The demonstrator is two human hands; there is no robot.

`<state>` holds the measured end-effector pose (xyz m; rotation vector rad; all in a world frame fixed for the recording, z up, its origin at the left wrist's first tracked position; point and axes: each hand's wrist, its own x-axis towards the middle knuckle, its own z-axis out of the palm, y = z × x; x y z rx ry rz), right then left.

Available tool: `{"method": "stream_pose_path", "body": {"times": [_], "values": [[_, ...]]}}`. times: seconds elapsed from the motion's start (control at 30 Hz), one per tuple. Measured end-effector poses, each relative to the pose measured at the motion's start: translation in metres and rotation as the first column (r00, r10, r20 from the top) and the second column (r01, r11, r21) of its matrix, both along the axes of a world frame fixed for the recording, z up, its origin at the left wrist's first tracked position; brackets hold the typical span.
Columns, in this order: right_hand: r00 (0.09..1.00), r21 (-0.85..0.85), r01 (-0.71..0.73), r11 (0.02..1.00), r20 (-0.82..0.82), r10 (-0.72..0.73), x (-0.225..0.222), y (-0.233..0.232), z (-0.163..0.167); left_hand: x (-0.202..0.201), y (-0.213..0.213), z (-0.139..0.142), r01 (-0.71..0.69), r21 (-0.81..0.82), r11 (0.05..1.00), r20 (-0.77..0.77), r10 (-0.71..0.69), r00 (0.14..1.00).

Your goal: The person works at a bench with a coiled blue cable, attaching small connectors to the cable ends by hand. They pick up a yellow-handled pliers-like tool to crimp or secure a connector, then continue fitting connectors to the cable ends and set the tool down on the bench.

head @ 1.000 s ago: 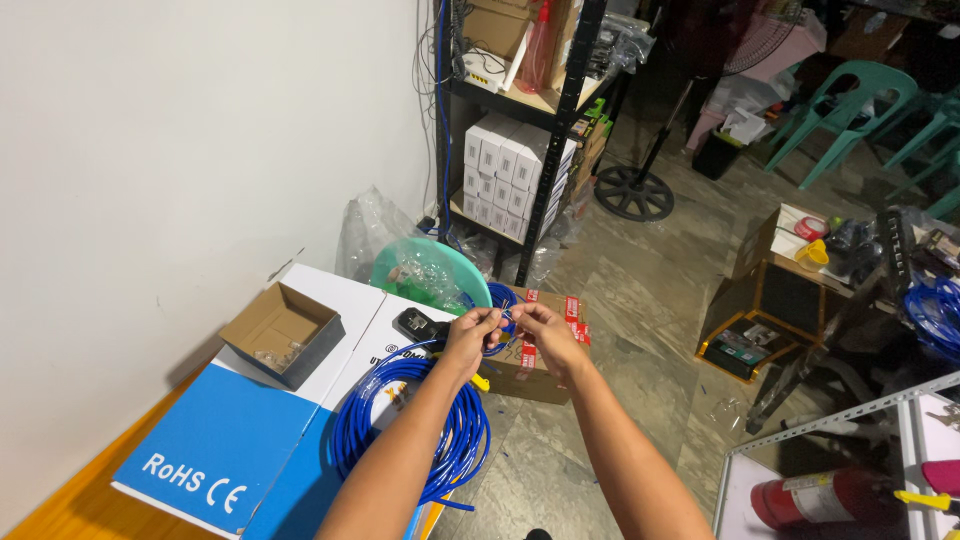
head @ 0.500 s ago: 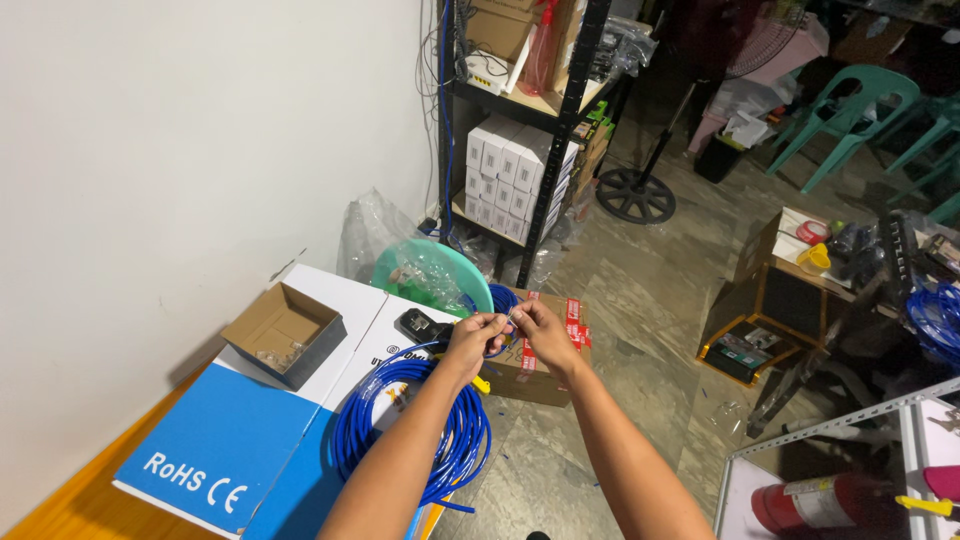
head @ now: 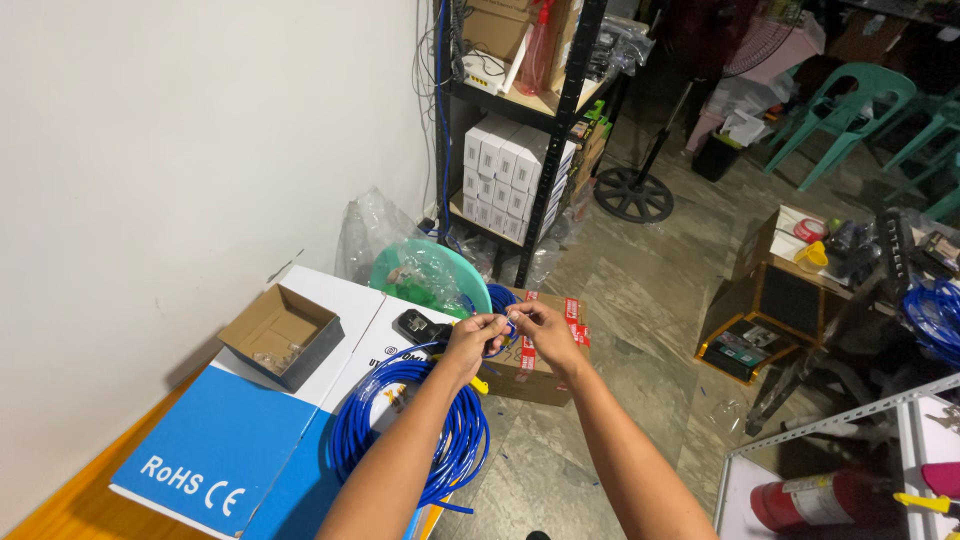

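Two bare forearms, no sleeves visible, left hand (head: 470,338) and right hand (head: 545,332) uncovered, no gloves, rings or wristwear

The scene was a cluttered storeroom-workshop: a black metal shelving rack (head: 560,120) stacked with white boxes (head: 505,170), coiled blue cable (head: 410,440) on a large carton (head: 240,440), a fire extinguisher (head: 830,500) (lying flat) and green plastic chairs (head: 850,110) on bare concrete.

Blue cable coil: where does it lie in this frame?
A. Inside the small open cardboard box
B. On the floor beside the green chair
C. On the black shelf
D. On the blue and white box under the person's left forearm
D: the blue cable coil rests on the blue and white box, beneath the left forearm; its end is pinched between left hand and right hand.
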<state>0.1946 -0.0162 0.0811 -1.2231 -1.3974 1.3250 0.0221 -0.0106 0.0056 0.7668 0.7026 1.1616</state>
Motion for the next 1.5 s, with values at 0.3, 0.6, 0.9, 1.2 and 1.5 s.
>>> {"method": "stream_pose_path", "body": {"times": [0.3,0.6,0.9,1.2,1.5], "values": [[0.995,0.238,0.062,0.969,0.064,-0.08,0.003,0.008,-0.026,-0.002,0.0,0.002,-0.017,-0.033,0.999,0.045,0.018,0.999],[0.852,-0.403,-0.156,0.902,-0.517,-0.084,0.005,0.015,-0.044,-0.004,0.003,-0.003,-0.033,-0.031,0.999,0.08,0.035,0.996],[0.944,-0.28,-0.134,0.95,-0.328,0.037,0.008,0.012,-0.022,-0.004,0.004,-0.007,0.006,-0.019,1.0,0.05,-0.005,0.999],[0.743,0.434,-0.246,0.867,0.659,-0.119,0.005,0.006,0.017,0.004,0.002,-0.009,-0.026,0.015,1.0,-0.048,0.026,0.999],[0.999,-0.091,-0.041,0.995,0.013,0.043,-0.001,0.004,0.001,-0.004,0.004,-0.008,-0.002,-0.01,1.0,0.063,0.003,0.998]]}}
